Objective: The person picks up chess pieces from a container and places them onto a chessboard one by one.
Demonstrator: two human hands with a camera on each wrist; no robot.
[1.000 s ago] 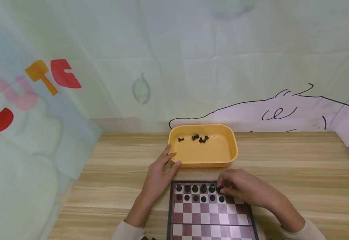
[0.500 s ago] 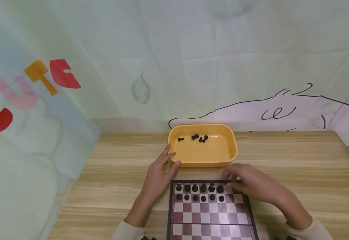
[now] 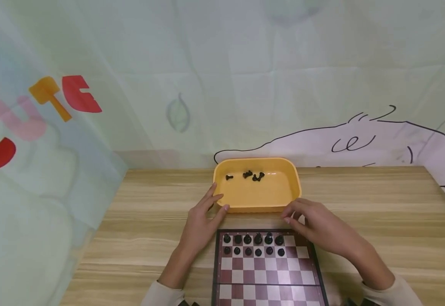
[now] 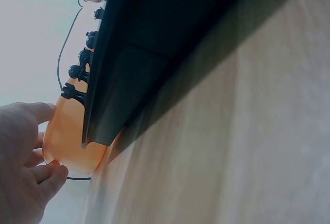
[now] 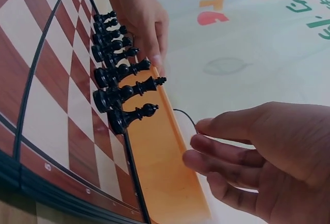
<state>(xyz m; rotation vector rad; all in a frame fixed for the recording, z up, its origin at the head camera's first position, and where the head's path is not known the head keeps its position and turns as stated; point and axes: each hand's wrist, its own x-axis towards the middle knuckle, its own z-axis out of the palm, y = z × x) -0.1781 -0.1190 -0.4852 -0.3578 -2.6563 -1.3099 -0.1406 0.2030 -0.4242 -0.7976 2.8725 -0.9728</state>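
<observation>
My left hand (image 3: pixel 200 224) rests at the front left corner of a yellow plastic bin (image 3: pixel 260 210), its fingers and thumb spread against the rim. Inside the bin lie several black chess pieces (image 3: pixel 248 174). My right hand (image 3: pixel 316 221) hovers between the bin's front right corner and the chessboard's far edge, fingers loosely bent and holding nothing. Two rows of black chess pieces stand upright on the far squares of the chessboard (image 3: pixel 260 276). In the right wrist view, a bishop (image 5: pixel 135 117) ends the back row, with the king (image 5: pixel 135 91) beside it.
A light wooden table (image 3: pixel 149 182) carries the board and the bin. Behind it hangs a printed cloth (image 3: pixel 245 85) with coloured letters and a line drawing. The bin stands just beyond the board's far edge.
My right hand has let go of the black piece at the end of the back row. It has moved away from me toward the bin. The left hand stays put.
</observation>
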